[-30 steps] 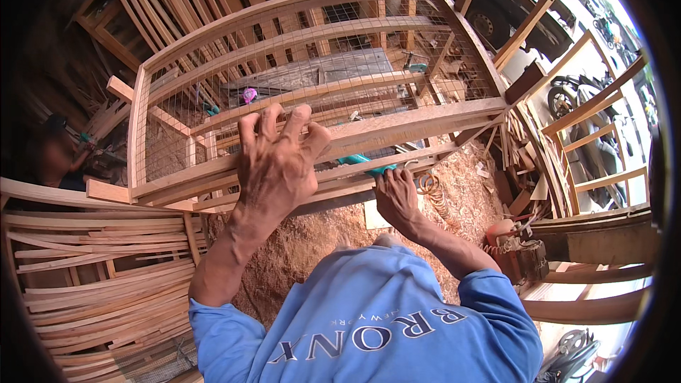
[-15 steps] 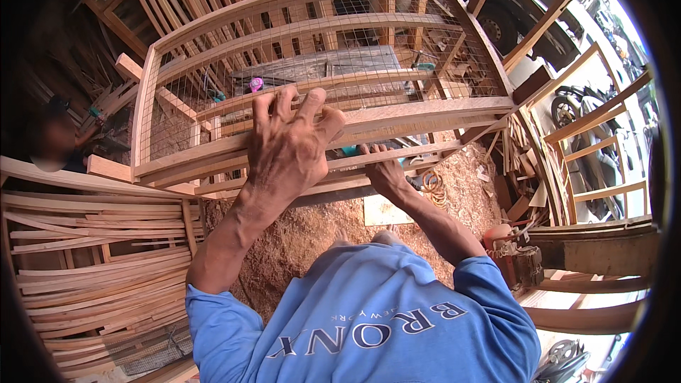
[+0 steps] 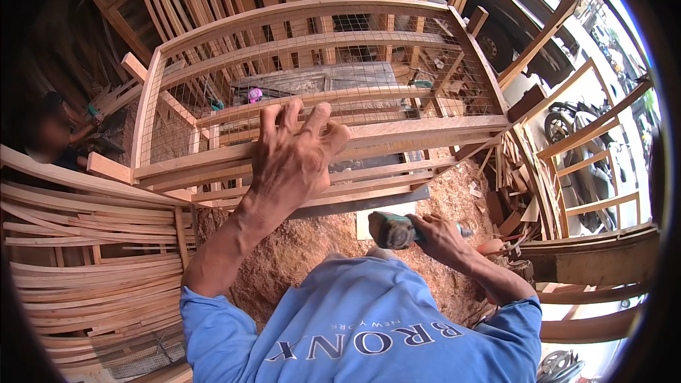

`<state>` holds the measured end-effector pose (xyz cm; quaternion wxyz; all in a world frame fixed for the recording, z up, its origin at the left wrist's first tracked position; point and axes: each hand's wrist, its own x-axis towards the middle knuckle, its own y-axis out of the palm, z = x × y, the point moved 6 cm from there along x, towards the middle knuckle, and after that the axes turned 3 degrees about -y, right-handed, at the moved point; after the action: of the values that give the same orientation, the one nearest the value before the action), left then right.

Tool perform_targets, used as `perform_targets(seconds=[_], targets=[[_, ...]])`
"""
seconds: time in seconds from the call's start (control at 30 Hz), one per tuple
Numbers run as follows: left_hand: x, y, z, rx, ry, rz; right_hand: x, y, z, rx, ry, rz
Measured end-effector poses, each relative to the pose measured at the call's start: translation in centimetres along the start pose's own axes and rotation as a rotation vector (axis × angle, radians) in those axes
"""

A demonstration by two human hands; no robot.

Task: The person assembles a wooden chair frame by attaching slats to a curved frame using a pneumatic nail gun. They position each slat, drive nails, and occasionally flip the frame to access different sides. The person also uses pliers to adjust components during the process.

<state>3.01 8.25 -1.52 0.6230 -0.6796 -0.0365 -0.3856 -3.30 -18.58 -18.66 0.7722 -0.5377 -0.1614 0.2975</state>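
We see the left hand [image 3: 294, 159] hooked over the near rail of the wooden frame [image 3: 425, 130], fingers bent and spread, while the right hand [image 3: 440, 235] is closed around a teal-and-dark hand tool [image 3: 394, 230] just on the near side of that frame, above the shaving-strewn floor [image 3: 266, 266]. We judge that if the left hand's hold slackened, the frame could shift or tip, and a careless swing of the tool could knock its rail or tear the wire mesh [image 3: 177, 120], though we cannot clearly make out the tool's working end.
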Motion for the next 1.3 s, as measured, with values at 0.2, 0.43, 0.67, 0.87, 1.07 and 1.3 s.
perform_targets(seconds=[0.2, 0.43, 0.67, 0.87, 1.07, 1.3], targets=[[-0.1, 0.4, 0.1, -0.016, -0.001, -0.015, -5.1, -11.1, -1.3, 0.313, 0.566, 0.513], [-0.1, 0.1, 0.0, -0.029, 0.010, -0.019, -0.1, -27.1, 8.0, 0.186, 0.218, 0.161], [0.0, 0.6, 0.3, -0.003, -0.015, 0.042, 7.8, -32.0, 10.3, 0.246, 0.369, 0.020], [-0.1, 1.0, 0.4, 0.024, -0.028, 0.061, 11.4, -32.4, 11.2, -0.014, 0.324, 0.113], [-0.1, 1.0, 0.4, 0.067, -0.017, 0.021, 13.0, -31.4, 10.9, -0.071, 0.236, 0.096], [-0.1, 0.8, 0.3, 0.035, -0.034, 0.049, 12.9, -32.0, 10.8, -0.153, 0.313, 0.167]])
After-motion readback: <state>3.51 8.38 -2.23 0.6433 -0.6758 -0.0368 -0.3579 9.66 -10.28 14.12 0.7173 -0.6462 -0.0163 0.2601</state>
